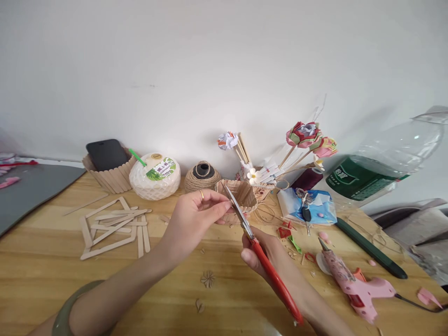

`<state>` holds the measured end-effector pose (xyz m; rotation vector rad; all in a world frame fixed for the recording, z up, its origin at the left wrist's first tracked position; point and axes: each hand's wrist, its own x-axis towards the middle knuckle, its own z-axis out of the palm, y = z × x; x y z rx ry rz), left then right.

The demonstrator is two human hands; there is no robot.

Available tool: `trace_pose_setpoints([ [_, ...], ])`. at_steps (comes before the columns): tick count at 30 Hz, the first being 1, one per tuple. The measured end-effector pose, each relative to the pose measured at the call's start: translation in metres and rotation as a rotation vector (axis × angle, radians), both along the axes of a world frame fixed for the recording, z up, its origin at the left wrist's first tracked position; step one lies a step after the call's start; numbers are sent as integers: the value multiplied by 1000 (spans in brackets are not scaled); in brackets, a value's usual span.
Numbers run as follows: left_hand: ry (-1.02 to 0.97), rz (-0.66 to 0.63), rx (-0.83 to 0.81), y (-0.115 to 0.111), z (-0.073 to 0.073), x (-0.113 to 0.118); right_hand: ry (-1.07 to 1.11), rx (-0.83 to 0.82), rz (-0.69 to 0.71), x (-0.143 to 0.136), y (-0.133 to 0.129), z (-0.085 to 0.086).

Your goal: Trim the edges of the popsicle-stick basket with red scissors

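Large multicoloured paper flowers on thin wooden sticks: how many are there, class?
3: the white and orange paper flower leftmost, the red and green paper flower to its right, and the pink and yellow paper flower farthest right. Others may be hidden behind.

- my black phone (105,156), back left
- coconut (154,183) with a green straw (137,157)
- keys (306,214) on my blue-and-white packet (287,205)
- big ol' bottle (353,175), tilted, on my right

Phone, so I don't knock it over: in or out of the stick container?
In: the stick container hides the lower end of the phone.
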<state>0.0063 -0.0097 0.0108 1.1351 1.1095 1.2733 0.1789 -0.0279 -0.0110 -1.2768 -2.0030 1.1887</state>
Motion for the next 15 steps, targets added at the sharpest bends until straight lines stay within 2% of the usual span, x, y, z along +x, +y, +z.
trace_pose_setpoints([
  [9,19,35,-53,2,0,0,-61,6,-41,-2,-2,1],
  [15,58,23,-30,2,-2,-2,-107,-29,-66,-2,-1,0],
])
